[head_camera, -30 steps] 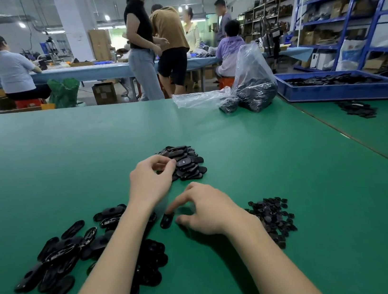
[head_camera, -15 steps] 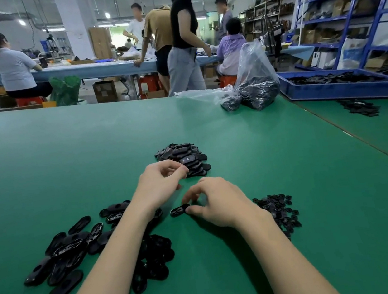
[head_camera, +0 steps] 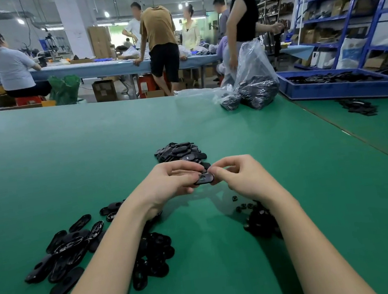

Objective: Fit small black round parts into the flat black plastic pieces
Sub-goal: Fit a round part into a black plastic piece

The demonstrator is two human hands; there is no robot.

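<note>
Hands meet at frame center above the green table (head_camera: pixel 66 164): left hand (head_camera: pixel 168 183) & right hand (head_camera: pixel 239 177) both pinch one flat black piece (head_camera: pixel 204 178) btwn fingertips. Loose flat pieces (head_camera: pixel 60 252) lie lower left; small round parts (head_camera: pixel 260 219) sit under right wrist.

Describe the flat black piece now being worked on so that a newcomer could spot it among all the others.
On the green table, find the person's two hands at the centre. The left hand and the right hand pinch one flat black oval piece between them. Unlike the heaped pieces nearby, it alone is held above the table.
</note>
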